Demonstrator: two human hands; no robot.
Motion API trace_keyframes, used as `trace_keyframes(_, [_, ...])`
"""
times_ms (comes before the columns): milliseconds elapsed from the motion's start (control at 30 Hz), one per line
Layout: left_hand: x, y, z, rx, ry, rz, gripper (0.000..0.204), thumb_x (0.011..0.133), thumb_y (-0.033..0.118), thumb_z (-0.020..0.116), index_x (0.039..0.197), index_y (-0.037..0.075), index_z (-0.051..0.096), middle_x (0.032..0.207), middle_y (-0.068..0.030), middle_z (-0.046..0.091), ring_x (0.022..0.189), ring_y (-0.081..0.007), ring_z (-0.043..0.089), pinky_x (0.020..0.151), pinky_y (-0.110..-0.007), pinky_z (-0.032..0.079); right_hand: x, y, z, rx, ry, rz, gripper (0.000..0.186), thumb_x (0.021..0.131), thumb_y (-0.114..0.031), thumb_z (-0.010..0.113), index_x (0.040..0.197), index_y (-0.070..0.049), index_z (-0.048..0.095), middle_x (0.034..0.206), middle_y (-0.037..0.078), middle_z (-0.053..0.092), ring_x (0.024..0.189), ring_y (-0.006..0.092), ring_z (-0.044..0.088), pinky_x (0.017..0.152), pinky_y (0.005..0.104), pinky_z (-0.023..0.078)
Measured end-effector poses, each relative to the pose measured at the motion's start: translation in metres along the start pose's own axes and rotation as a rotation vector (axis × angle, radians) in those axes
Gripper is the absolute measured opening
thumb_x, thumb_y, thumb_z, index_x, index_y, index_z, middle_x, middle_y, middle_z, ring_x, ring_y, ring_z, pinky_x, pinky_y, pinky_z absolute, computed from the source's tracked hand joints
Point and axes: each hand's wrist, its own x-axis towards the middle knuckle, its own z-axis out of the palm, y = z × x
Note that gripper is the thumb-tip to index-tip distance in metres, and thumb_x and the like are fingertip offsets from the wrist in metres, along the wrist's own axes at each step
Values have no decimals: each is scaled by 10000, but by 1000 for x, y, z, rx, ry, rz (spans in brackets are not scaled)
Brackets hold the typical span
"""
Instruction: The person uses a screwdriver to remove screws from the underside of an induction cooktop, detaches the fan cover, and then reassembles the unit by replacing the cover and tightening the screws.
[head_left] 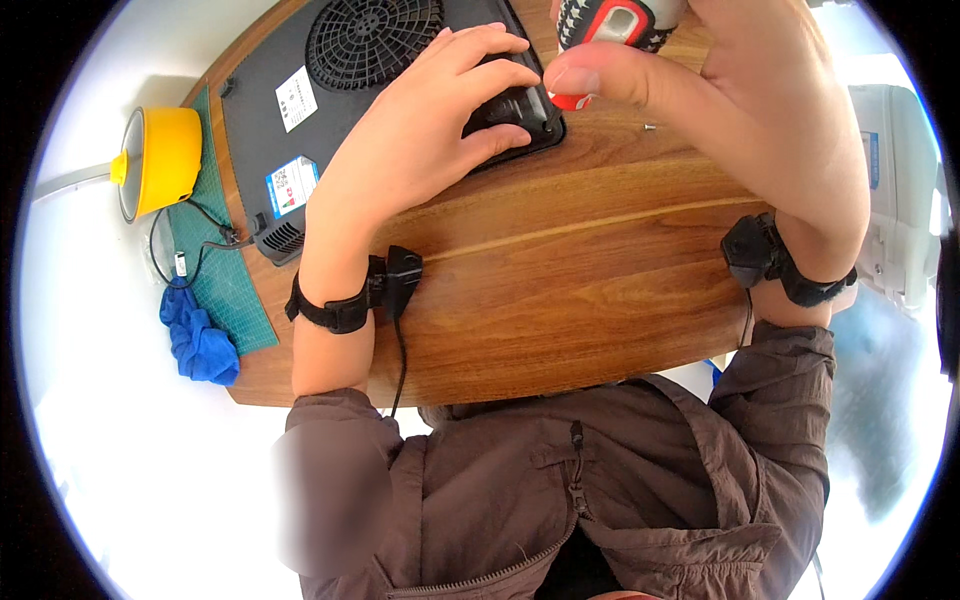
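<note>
An induction cooktop lies underside up on the table, with a round black fan grille and white labels showing. My left hand rests on its near right corner, fingers spread and slightly bent, thumb at the edge. Just to the right, my right hand is closed around what looks like a cordless screwdriver, grey, red and black with white stars. Its upper part is cut off by the frame, and its red lower end is partly behind my thumb. A small screw lies on the wood below it.
The wooden table has a curved near edge. At the left, a yellow pot stands by a green cutting mat, with a black power cord and a blue cloth. A pale grey case is at the right.
</note>
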Motion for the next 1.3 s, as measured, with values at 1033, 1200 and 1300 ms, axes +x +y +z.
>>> trace_keyframes(1033, [5,18,2,124,19,-52,347,798,139,816,987,37,544,944,-118,561,926,-334,601,814,-421,514,-6,10,9,126,91,-45,393,842,-197,836,1107,-13,612,759,111,650,592,248,637,530,327,478])
trace_keyframes(1200, [0,16,5,74,49,-88,345,806,132,807,998,40,536,951,-123,556,934,-337,599,821,-429,512,-7,11,13,143,85,-58,384,841,-194,833,1099,-13,613,757,112,649,592,249,636,532,328,478])
trace_keyframes(1300, [4,10,5,90,-7,-36,344,811,133,802,1000,39,531,956,-124,556,936,-338,598,823,-431,512,-6,11,10,139,86,-47,379,841,-193,832,1094,-13,614,756,112,649,592,250,635,533,329,478])
